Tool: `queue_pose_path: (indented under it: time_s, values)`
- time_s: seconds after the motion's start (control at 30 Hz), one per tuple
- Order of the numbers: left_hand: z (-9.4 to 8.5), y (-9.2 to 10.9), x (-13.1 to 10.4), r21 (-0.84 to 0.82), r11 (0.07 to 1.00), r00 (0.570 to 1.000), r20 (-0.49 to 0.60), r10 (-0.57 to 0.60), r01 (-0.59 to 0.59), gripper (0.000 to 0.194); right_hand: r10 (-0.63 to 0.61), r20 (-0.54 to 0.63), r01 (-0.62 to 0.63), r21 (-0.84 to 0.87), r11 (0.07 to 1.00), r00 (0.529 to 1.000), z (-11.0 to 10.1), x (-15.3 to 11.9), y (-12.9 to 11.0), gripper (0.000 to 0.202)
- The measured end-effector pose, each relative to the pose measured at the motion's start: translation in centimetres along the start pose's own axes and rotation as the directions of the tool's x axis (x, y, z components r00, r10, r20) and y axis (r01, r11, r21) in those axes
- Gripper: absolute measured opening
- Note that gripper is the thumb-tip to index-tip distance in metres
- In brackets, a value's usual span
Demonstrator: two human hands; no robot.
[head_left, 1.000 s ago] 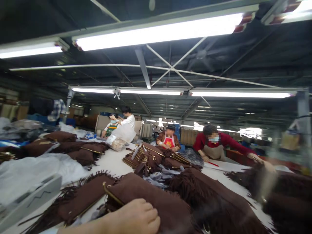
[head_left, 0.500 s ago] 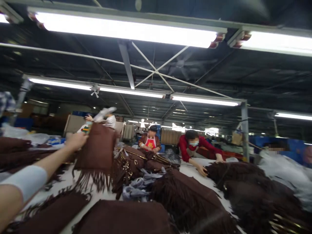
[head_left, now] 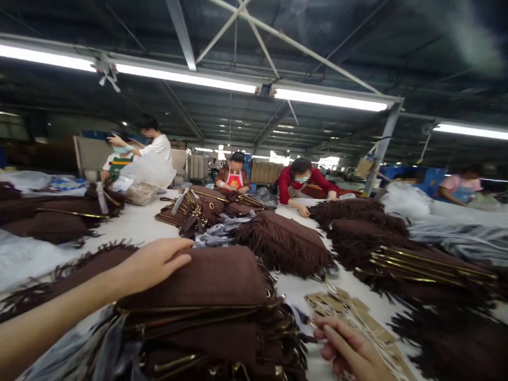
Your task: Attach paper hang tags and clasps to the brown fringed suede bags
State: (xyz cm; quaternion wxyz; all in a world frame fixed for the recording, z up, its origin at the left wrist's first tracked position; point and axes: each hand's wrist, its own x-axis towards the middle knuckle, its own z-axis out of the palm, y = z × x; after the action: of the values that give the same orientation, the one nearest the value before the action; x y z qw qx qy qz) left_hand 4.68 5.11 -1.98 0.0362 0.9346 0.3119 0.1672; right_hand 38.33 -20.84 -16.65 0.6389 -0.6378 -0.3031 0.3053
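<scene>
A stack of dark brown fringed bags with gold zips point(head_left: 198, 275) lies close in front of me. My left hand point(head_left: 159, 262) rests palm down on the top bag, its fingers extended and holding nothing. To the right of the stack, my right hand point(head_left: 349, 344) is closed, its fingertips pinching a small metal piece point(head_left: 312, 324) at the end of a dark strap. Beside that hand lie brown paper tags with white strings point(head_left: 357, 312).
More fringed bags point(head_left: 286, 241) are piled mid-table, with further piles point(head_left: 365, 233) at the right. Clear plastic point(head_left: 32, 259) lies at the left. A person in red point(head_left: 305, 185) reaches across the far side; others stand or sit beyond.
The view has tilted down. My left hand no longer holds up the fringed bag and now lies on the near stack. My right hand has come into view.
</scene>
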Motion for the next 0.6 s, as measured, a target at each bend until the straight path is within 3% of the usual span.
queue_pose_path:
  time_s: [0.1,0.2,0.33,0.53,0.6]
  values:
    - [1.3,4.8,-1.0,-0.023,0.982,0.978,0.087,0.189,-0.188,0.045,0.018,-0.104,-0.022,-0.039,0.999,0.994,-1.7,-1.3,-0.9,0.043]
    - [2.7,6.7,-1.2,0.016,0.961,0.953,0.138,0.271,-0.275,0.045,0.019,-0.103,-0.027,-0.072,0.997,0.995,-3.7,-2.2,-0.6,0.044]
    - [4.2,7.0,-1.2,0.122,0.930,0.936,0.115,0.332,-0.345,0.036,0.012,-0.019,-0.014,-0.088,0.996,1.000,-4.5,-3.2,0.8,0.045]
    - [5.4,6.8,-2.1,0.250,0.882,0.914,0.034,0.405,-0.401,0.038,-0.024,-0.015,0.022,-0.128,0.992,1.000,-1.9,-4.1,1.5,0.045]
    - [5.7,6.6,-2.1,0.260,0.875,0.909,0.024,0.416,-0.408,0.037,-0.009,0.034,0.015,-0.163,0.987,0.999,-1.5,-4.2,1.2,0.049]
